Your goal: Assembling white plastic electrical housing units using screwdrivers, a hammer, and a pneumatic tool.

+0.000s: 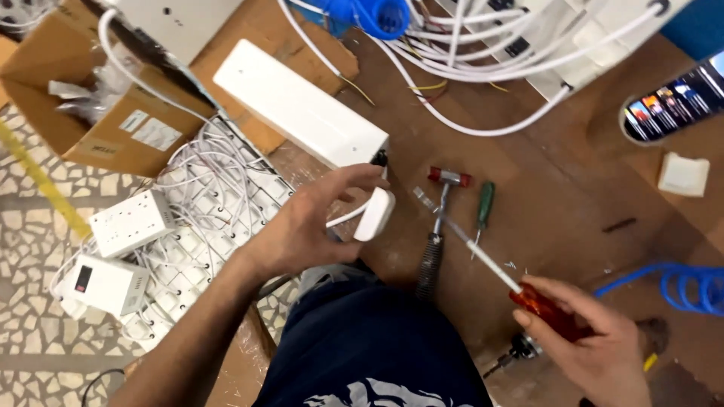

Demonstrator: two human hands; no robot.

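Far left, a cardboard box [90, 113] of bagged parts sat on the speckled floor, with two white power strips [130, 222] and a heap of tangled white cables [219, 188] beside it, all smooth plastic. The left hand [302, 230] was up over the near edge of the brown wooden desk [573, 188], its grip curled fairly tight around a small rounded white plug [375, 213] with its cord trailing off, right below the end of a long white rectangular box [302, 113] that lay slanted toward the far left. Looked to me like the wiring step, the plug being lined up with the box's end.

Mid-desk lay a little hammer [441, 218] with a red head and ribbed grip, and a green-handled screwdriver [483, 215] just right of it, both loose. The right hand [596, 339] had its grip closed on the clear red handle of another screwdriver [483, 252], shaft aimed up-left at the plug. I'd guess the next move needed the tip steered precisely onto a screw.

Far right: a phone [675, 102] with its screen lit, a white square plate [683, 175], a coiled blue hose [690, 286].
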